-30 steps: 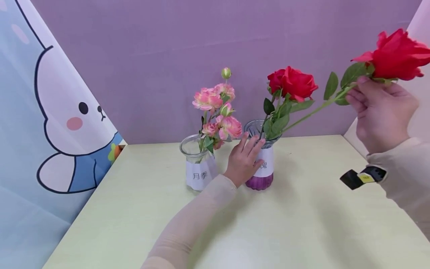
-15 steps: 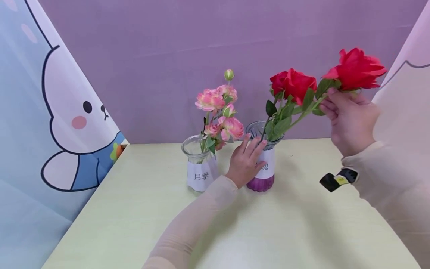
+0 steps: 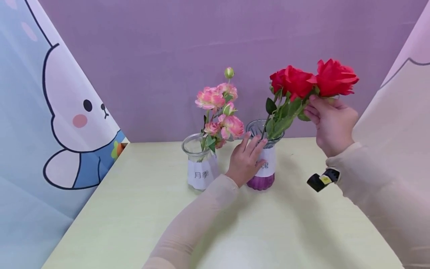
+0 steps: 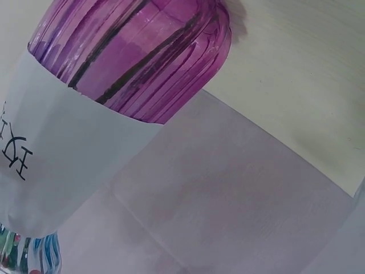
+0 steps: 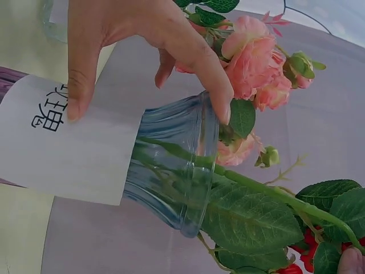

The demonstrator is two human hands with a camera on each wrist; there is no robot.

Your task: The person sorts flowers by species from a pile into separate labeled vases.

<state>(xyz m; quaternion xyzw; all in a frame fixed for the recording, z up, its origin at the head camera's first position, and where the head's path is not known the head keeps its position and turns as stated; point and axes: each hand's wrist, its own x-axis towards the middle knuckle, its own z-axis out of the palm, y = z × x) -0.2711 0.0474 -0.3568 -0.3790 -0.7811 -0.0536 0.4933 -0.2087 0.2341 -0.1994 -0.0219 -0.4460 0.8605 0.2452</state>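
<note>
My right hand [image 3: 332,123] pinches the stem of a red rose [image 3: 336,79] just under its bloom. The rose leans right, and its stem [image 5: 268,189] runs down through the mouth of a glass vase [image 3: 260,183] with a purple base and a white paper label. Other red roses [image 3: 295,82] stand in the same vase. My left hand [image 3: 246,162] rests against the vase's left side with fingers spread and fairly straight. Seen from the right wrist, its thumb touches the label and a fingertip lies at the rim. Only part of my right thumb [image 5: 351,261] appears there.
Left of it stands a second labelled clear vase [image 3: 198,177] holding pink flowers [image 3: 220,108]. Both vases are on a pale table [image 3: 144,209], near a purple backdrop [image 3: 161,67]. A cartoon-printed cloth [image 3: 27,149] hangs on the left.
My right hand has moved left and down with the red rose, bringing its bloom beside the other roses in the vase. My left hand has stayed against the vase.
</note>
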